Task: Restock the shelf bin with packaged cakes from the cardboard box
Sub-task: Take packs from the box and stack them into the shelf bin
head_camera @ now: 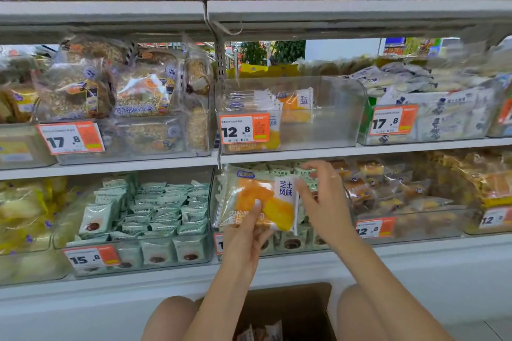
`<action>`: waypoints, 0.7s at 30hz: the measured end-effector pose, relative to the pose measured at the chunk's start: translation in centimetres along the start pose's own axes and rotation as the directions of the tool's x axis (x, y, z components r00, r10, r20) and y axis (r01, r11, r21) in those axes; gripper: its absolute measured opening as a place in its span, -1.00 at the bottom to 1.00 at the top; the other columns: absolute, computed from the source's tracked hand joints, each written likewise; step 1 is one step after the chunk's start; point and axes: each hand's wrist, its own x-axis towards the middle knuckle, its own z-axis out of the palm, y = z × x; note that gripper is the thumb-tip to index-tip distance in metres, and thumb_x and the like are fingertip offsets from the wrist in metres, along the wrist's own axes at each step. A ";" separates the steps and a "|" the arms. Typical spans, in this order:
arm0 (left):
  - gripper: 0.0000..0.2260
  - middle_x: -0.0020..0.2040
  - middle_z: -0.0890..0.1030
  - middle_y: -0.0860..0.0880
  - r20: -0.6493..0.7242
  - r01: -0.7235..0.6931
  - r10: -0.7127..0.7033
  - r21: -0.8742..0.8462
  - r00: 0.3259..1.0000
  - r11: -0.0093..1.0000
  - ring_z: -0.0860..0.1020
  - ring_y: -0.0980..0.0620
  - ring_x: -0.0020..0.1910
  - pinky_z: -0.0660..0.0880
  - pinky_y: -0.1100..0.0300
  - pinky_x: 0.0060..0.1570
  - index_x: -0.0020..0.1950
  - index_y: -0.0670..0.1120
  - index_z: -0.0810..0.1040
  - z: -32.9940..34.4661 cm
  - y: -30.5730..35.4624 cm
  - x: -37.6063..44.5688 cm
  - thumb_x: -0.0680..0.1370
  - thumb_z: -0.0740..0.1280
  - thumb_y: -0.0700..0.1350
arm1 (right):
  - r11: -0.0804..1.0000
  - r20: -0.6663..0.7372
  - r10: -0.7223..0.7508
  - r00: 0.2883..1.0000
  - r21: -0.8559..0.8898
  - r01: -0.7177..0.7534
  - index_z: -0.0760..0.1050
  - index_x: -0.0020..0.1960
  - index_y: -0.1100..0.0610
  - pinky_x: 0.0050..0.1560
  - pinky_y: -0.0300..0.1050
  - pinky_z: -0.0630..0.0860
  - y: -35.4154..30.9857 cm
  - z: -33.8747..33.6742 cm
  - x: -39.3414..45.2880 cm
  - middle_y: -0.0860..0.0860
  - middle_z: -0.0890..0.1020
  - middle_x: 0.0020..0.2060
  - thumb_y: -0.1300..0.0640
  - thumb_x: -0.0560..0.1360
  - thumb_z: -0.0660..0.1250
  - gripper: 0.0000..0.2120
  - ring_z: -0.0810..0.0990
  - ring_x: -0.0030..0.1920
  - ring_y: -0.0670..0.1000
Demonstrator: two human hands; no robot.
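My left hand (pixel 243 241) grips the lower edge of a packaged cake (pixel 260 202), a clear wrapper with orange and yellow print, held upright in front of the lower shelf. My right hand (pixel 321 196) touches the pack's right edge, its fingers loosely spread. Just above stands a clear plastic shelf bin (pixel 332 124) with a 12.8 price tag; several matching packs stand at its left side, and the rest holds nothing. The cardboard box (pixel 288 310) sits open on the floor between my knees, with a few packs visible inside.
Neighbouring clear bins hold other goods: green-wrapped cakes (pixel 155 202) lower left, grain breads (pixel 110 91) upper left, white packs (pixel 432 108) upper right, brown cakes (pixel 388 191) lower right. A shelf edge (pixel 332 151) runs between the held pack and the bin.
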 end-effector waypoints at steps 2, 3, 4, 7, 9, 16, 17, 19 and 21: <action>-0.53 -0.35 0.62 -0.10 0.025 -0.080 0.078 0.074 0.997 0.994 0.60 0.06 -0.43 0.60 0.21 -0.39 0.19 -0.31 0.51 1.1 0.9 0.9 0.36 0.43 -0.12 | 0.981 0.278 -0.108 0.954 -0.123 0.147 0.34 0.33 0.00 0.23 -0.08 0.33 -1.8 -2.0 3.8 -0.10 0.49 0.21 -0.20 0.48 0.27 -0.50 0.43 0.20 -0.07; -0.47 -0.36 0.62 -0.09 0.054 -0.125 0.121 0.097 0.991 0.987 0.59 0.07 -0.44 0.59 0.21 -0.39 0.26 -0.31 0.47 1.8 1.6 1.3 0.35 0.43 -0.12 | 0.967 0.429 -0.102 0.897 -0.170 0.192 0.31 0.38 -0.02 0.26 -0.07 0.33 -2.8 -2.8 5.7 -0.10 0.49 0.26 -0.21 0.44 0.32 -0.42 0.42 0.23 -0.08; -0.42 -0.33 0.63 -0.08 0.087 -0.171 0.161 0.121 0.983 0.978 0.59 0.07 -0.42 0.58 0.21 -0.38 0.30 -0.29 0.45 2.5 2.3 1.7 0.33 0.43 -0.12 | 0.962 0.542 -0.079 0.837 -0.180 0.208 0.31 0.39 -0.02 0.24 -0.12 0.35 -3.6 -3.3 7.5 -0.09 0.49 0.27 -0.19 0.41 0.37 -0.38 0.44 0.22 -0.10; -0.41 -0.13 0.69 -0.08 0.210 -0.287 0.243 0.213 0.947 0.934 0.63 0.01 -0.26 0.61 0.11 -0.24 0.33 -0.12 0.46 5.1 5.0 2.7 0.31 0.44 -0.08 | 0.985 0.677 -0.082 0.731 -0.059 0.165 0.45 0.16 -0.06 -0.03 -0.28 0.34 -5.1 -4.1 11.9 -0.14 0.53 0.02 0.00 0.42 0.45 -0.65 0.45 -0.03 -0.18; -0.46 0.03 0.68 -0.07 0.249 -0.324 0.266 0.233 0.931 0.917 0.65 -0.04 -0.10 0.61 0.06 -0.11 0.30 -0.01 0.46 6.2 6.7 3.5 0.32 0.45 -0.05 | 0.976 0.671 -0.129 0.730 -0.043 0.213 0.39 -0.08 -0.14 -0.14 -0.24 0.35 -5.1 -4.9 14.4 -0.19 0.48 -0.13 0.04 0.41 0.47 -0.75 0.42 -0.16 -0.23; -0.72 -0.07 0.59 0.03 0.461 -0.692 0.789 0.719 0.406 -0.064 0.52 0.06 0.01 0.42 0.12 -0.03 -0.02 -0.02 0.54 7.9 13.1 9.7 0.57 0.12 0.11 | 0.974 0.207 -0.141 0.968 -0.145 0.172 0.48 0.08 0.08 -0.23 -0.18 0.32 -2.9 -9.6 25.6 -0.07 0.48 -0.22 0.09 0.37 0.51 -0.65 0.42 -0.24 -0.06; -0.67 0.00 0.61 -0.04 0.584 -0.635 0.748 0.715 0.315 -0.291 0.51 -0.02 0.12 0.40 0.05 0.13 0.05 -0.08 0.57 8.4 13.4 11.2 0.56 0.10 0.07 | 0.966 0.176 -0.131 0.976 -0.200 0.165 0.49 0.11 0.09 -0.19 -0.16 0.32 -2.3 -9.3 27.1 -0.03 0.50 -0.17 0.08 0.36 0.51 -0.63 0.44 -0.18 -0.02; -0.64 0.07 0.64 -0.12 0.766 -0.510 0.586 0.627 0.265 -0.589 0.52 -0.13 0.21 0.25 -0.02 0.35 0.11 -0.16 0.59 8.9 13.3 14.7 0.55 0.11 0.02 | 0.921 0.193 -0.114 0.975 -0.346 0.176 0.47 0.16 0.10 -0.09 -0.11 0.39 -0.6 -8.1 29.7 0.03 0.53 -0.05 0.04 0.36 0.51 -0.57 0.49 -0.05 0.07; -0.66 -0.10 0.67 -0.13 0.817 -0.410 0.513 0.576 0.263 -0.707 0.61 -0.14 -0.01 0.29 0.00 0.31 -0.04 -0.13 0.63 8.6 12.6 16.8 0.56 0.13 0.02 | 0.824 0.286 -0.071 0.956 -0.524 0.218 0.45 0.19 0.08 0.02 -0.03 0.46 1.6 -6.4 32.0 0.05 0.57 0.05 -0.01 0.35 0.51 -0.53 0.52 0.08 0.14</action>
